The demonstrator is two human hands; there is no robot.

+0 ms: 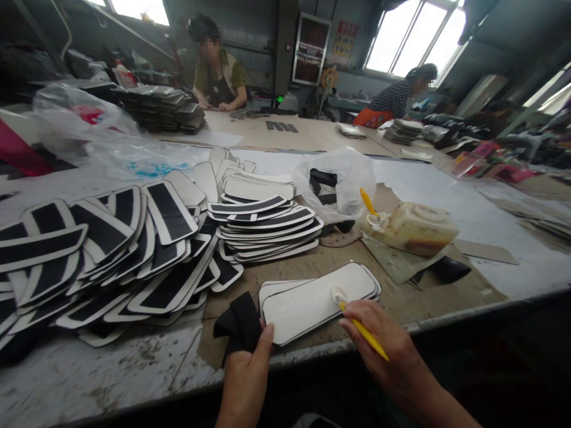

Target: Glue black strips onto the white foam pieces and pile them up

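Observation:
My right hand (379, 333) grips a yellow-handled brush (369, 339), its whitish bristles touching the top of a small stack of white rounded panels (312, 300). At the stack's left end, my left hand (247, 368) is closed around a folded black fabric strip (241, 324), the thumb lying against the panel's corner. Behind the stack, a stained plastic container (419, 229) lies on its side, with a second yellow brush (368, 202) at its mouth. Black scraps lie near the container.
Many white panels with black strips (169, 211) are heaped on the left, with a neater pile (272, 232) beside them. A clear plastic bag (352, 178) holds black pieces. Two people (223, 80) (388, 98) work at a far table (250, 128). The table's front edge (428, 324) runs close by.

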